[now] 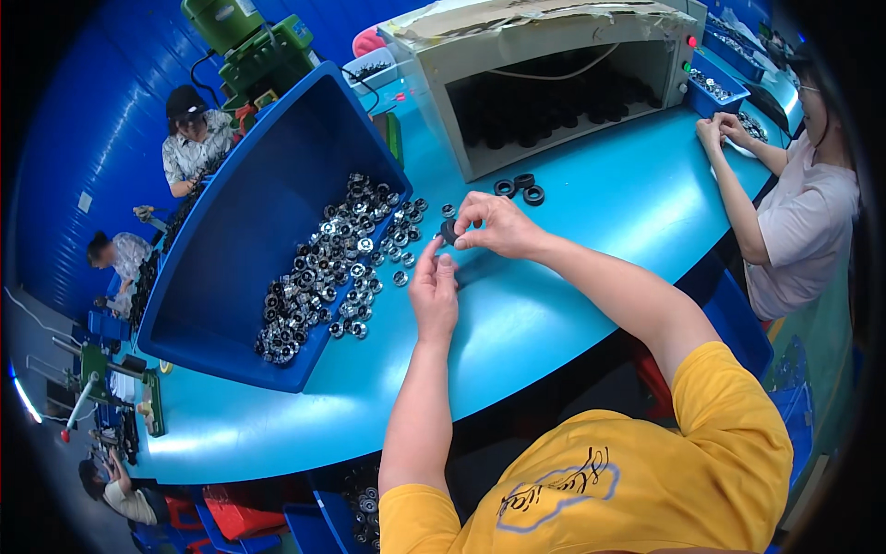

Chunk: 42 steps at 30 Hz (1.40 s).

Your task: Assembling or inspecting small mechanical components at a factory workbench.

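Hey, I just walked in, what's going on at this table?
Someone in a yellow shirt pinches a small black round part in their right hand, with the left hand close against it. Shiny silver wheel-shaped pieces lie in a blue bin and beside it. Three black rings sit near an open-fronted box.

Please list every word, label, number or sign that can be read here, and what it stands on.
Yellow shirt: dark script-style lettering within a blue outline; I'll leave its wording uncopied.
Green machine: a small label, too small to read.
Blue wall: a small pale patch, with no readable text.
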Available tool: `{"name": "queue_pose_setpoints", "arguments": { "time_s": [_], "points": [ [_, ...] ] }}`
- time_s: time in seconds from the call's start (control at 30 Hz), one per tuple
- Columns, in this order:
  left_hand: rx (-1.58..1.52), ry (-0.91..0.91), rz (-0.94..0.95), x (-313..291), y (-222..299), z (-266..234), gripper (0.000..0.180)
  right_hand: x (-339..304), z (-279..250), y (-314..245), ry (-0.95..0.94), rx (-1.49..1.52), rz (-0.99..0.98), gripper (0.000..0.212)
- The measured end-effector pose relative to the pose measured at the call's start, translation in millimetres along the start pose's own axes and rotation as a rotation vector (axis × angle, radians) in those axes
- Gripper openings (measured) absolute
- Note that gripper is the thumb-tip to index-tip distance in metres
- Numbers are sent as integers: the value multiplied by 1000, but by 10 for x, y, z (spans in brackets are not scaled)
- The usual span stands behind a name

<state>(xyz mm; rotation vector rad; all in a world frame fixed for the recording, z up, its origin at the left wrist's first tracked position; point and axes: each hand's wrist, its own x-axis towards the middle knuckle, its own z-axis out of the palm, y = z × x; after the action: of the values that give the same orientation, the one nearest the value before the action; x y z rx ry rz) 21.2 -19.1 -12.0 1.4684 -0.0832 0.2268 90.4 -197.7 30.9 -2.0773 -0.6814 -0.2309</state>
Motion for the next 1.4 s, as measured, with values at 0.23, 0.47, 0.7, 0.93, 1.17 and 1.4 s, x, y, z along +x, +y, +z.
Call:
{"name": "queue_pose_setpoints", "arguments": {
  "time_s": [0.23,0.47,0.7,0.93,1.17,1.4],
  "points": [
    [-79,29,-59,0,52,-102,24,-143,158,-146,-34,327,150,27],
    [-357,-135,-165,23,-47,-249,17,-217,220,-97,-153,825,343,24],
    [-415,-155,-229,16,-47,-247,18,-223,228,-62,-188,861,373,18],
    [-437,-153,-215,40,-77,-286,14,-210,221,-86,-199,802,377,20],
    [-557,-115,-117,81,-28,-321,15,-48,152,346,56,552,585,30],
    [-661,-128,-103,104,73,-340,19,291,333,450,28,-317,112,39]
  ]
}}
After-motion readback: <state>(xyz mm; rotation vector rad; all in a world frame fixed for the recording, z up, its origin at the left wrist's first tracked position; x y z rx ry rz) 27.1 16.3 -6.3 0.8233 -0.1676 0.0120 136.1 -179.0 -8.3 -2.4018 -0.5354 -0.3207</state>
